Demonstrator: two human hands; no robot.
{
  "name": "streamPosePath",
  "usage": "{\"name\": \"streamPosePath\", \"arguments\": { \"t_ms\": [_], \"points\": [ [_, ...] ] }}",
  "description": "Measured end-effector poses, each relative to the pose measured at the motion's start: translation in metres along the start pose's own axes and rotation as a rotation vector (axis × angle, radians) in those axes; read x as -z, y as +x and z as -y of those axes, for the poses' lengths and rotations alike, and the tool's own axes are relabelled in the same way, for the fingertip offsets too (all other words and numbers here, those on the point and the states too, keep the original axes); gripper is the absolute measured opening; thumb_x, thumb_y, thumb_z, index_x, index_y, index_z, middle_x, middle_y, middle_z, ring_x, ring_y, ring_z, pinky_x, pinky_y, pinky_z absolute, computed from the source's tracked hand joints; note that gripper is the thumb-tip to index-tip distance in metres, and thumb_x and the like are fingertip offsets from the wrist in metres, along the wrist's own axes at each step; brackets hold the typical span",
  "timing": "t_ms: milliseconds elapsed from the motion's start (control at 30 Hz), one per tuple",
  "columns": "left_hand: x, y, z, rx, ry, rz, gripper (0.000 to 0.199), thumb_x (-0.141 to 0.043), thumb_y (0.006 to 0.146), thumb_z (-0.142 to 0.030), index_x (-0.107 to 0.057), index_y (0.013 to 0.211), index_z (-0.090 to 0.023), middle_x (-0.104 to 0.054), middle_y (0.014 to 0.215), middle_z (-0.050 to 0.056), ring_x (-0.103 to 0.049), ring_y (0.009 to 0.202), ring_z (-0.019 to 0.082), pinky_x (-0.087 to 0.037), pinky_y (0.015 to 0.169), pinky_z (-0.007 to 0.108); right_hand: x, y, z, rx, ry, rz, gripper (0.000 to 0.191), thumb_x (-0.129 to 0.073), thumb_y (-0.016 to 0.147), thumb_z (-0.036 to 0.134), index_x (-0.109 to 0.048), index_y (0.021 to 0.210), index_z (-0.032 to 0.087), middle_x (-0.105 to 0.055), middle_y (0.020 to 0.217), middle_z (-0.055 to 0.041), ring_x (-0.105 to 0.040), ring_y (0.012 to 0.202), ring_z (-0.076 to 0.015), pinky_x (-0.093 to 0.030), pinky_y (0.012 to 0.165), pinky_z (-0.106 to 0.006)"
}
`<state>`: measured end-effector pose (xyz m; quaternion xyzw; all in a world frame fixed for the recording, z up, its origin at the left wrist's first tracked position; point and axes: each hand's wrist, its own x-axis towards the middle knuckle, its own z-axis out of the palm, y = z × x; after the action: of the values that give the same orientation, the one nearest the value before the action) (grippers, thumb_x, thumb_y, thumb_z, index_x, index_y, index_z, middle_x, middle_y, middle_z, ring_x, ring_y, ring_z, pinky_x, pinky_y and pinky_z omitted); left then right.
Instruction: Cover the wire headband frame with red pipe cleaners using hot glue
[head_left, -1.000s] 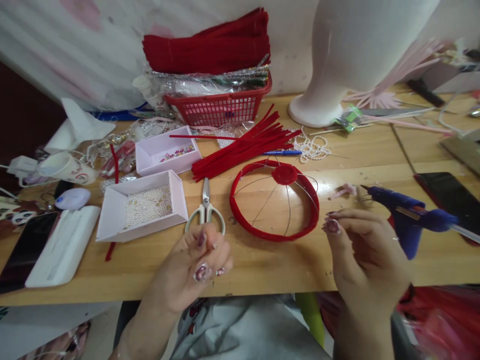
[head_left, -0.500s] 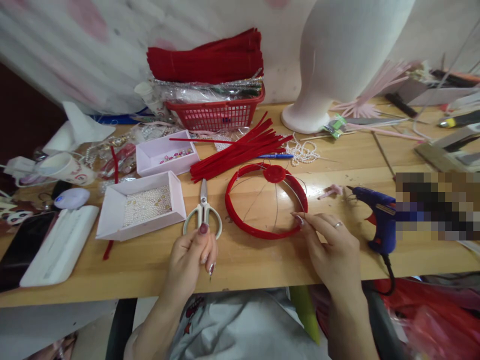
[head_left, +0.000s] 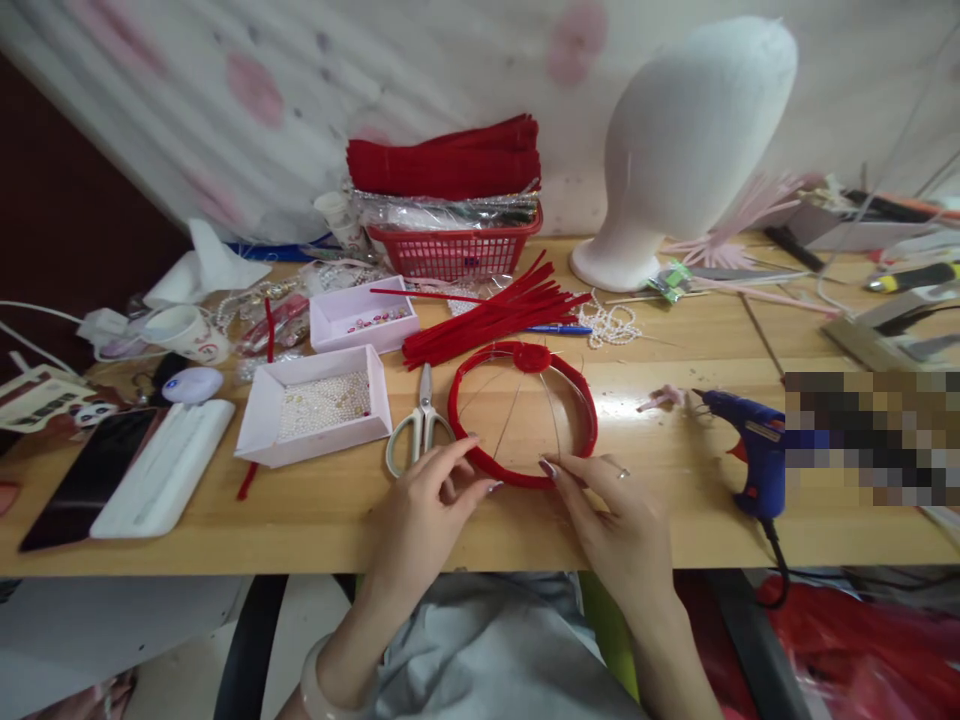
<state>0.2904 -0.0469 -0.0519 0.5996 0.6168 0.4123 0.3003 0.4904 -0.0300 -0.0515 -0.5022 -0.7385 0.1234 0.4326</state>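
Observation:
A red fuzzy-wrapped hoop (head_left: 454, 388) lies in front of me, with thin wires across it and a round red disc (head_left: 531, 358) at its far side. My left hand (head_left: 433, 502) has index finger and thumb around the hoop's front-left rim. At the front right of the rim, my right hand (head_left: 616, 508) pinches the hoop between thumb and fingers; a ring is on one finger. Pale-handled scissors (head_left: 422, 425) lie just beyond my left hand, their handles partly covered by it. Behind the hoop is a bundle of red pipe cleaners (head_left: 487, 322).
Left are a white tray of pearl beads (head_left: 251, 420), a second tray (head_left: 326, 318), a phone (head_left: 94, 480) and a paper cup (head_left: 187, 335). A red basket (head_left: 450, 255) and white foam head (head_left: 675, 140) stand behind. A blue glue gun (head_left: 757, 440) lies right.
My left hand has moved right from beside the scissors onto the hoop's rim. My right hand has slid left along the front rim. The camera view has tilted up.

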Motion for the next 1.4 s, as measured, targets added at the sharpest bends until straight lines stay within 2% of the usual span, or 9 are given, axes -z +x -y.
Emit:
{"name": "streamPosePath", "arguments": {
  "t_ms": [433,600,700,833,900,967,1067,1267,1400],
  "points": [
    [-0.007,0.003,0.0,-0.055,0.161,-0.064,0.038,-0.074,0.085,-0.026,-0.064,0.121,-0.022,-0.068,0.084,-0.002,-0.051,0.051,0.009,-0.052,0.058,0.025,-0.008,-0.003,0.004,0.06,-0.001,0.011,0.013,-0.061,0.095,0.015,-0.073,0.092,0.018,-0.076,0.076,-0.0043,-0.069,0.063,-0.0166,-0.055,0.059,-0.028],
    [0.011,-0.006,-0.002,-0.397,0.141,-0.155,0.018,-0.066,0.091,-0.017,-0.069,0.108,-0.024,-0.07,0.077,-0.001,-0.058,0.057,0.01,-0.048,0.057,0.022,-0.01,-0.002,0.006,0.057,0.011,-0.009,0.014,-0.061,0.095,0.017,-0.074,0.092,0.02,-0.078,0.079,-0.0044,-0.071,0.065,-0.0171,-0.056,0.06,-0.028],
    [0.022,0.0,-0.006,-0.611,0.269,-0.062,0.021,-0.064,0.092,-0.014,-0.07,0.11,-0.023,-0.07,0.071,-0.001,-0.061,0.058,0.011,-0.046,0.059,0.023,-0.012,-0.003,0.005,0.052,0.031,-0.022,0.013,-0.062,0.094,0.017,-0.074,0.092,0.02,-0.078,0.079,-0.0043,-0.071,0.066,-0.0172,-0.057,0.061,-0.028],
    [0.024,0.021,-0.014,-0.741,0.662,0.081,0.041,-0.049,0.097,-0.011,-0.061,0.134,-0.023,-0.069,0.067,-0.001,-0.061,0.057,0.015,-0.04,0.053,0.024,-0.013,-0.005,0.003,0.068,0.056,-0.032,0.013,-0.061,0.094,0.015,-0.074,0.093,0.02,-0.076,0.076,-0.0035,-0.069,0.063,-0.0164,-0.056,0.059,-0.028],
    [0.021,0.032,-0.017,-0.724,0.805,0.183,0.04,-0.044,0.096,-0.007,-0.063,0.128,-0.023,-0.069,0.068,0.0,-0.061,0.058,0.016,-0.036,0.051,0.024,-0.014,-0.005,0.002,0.081,0.065,-0.03,0.013,-0.061,0.094,0.015,-0.073,0.094,0.02,-0.075,0.076,-0.0034,-0.068,0.063,-0.0161,-0.056,0.059,-0.028],
    [0.018,0.039,-0.019,-0.677,0.847,0.269,0.03,-0.045,0.096,-0.007,-0.07,0.105,-0.02,-0.068,0.068,0.001,-0.06,0.06,0.015,-0.033,0.05,0.024,-0.014,-0.006,0.001,0.081,0.067,-0.034,0.012,-0.062,0.094,0.014,-0.073,0.095,0.02,-0.074,0.076,-0.003,-0.067,0.064,-0.0158,-0.056,0.059,-0.028],
    [0.017,0.042,-0.019,-0.669,0.8,0.311,0.026,-0.049,0.098,-0.015,-0.068,0.08,-0.019,-0.066,0.065,0.002,-0.059,0.059,0.015,-0.032,0.051,0.024,-0.015,-0.006,-0.001,0.069,0.061,-0.04,0.011,-0.063,0.094,0.014,-0.072,0.095,0.02,-0.074,0.077,-0.0031,-0.067,0.066,-0.0165,-0.056,0.06,-0.028],
    [0.022,0.029,-0.017,-0.704,0.47,0.201,0.026,-0.055,0.099,-0.025,-0.073,0.08,-0.021,-0.063,0.074,0.002,-0.056,0.069,0.014,-0.041,0.062,0.025,-0.016,-0.007,-0.006,0.011,0.08,-0.077,0.01,-0.064,0.094,0.014,-0.07,0.095,0.021,-0.074,0.083,-0.003,-0.069,0.074,-0.0172,-0.056,0.068,-0.03],
    [0.053,0.026,-0.015,-0.71,0.259,0.06,0.015,-0.063,0.095,-0.021,-0.078,0.094,-0.023,-0.07,0.078,0.002,-0.061,0.07,0.013,-0.048,0.064,0.025,-0.018,-0.007,-0.008,-0.052,0.096,-0.139,0.007,-0.064,0.094,0.017,-0.069,0.093,0.021,-0.072,0.087,-0.0036,-0.068,0.081,-0.0173,-0.055,0.074,-0.03]
  ]
}}
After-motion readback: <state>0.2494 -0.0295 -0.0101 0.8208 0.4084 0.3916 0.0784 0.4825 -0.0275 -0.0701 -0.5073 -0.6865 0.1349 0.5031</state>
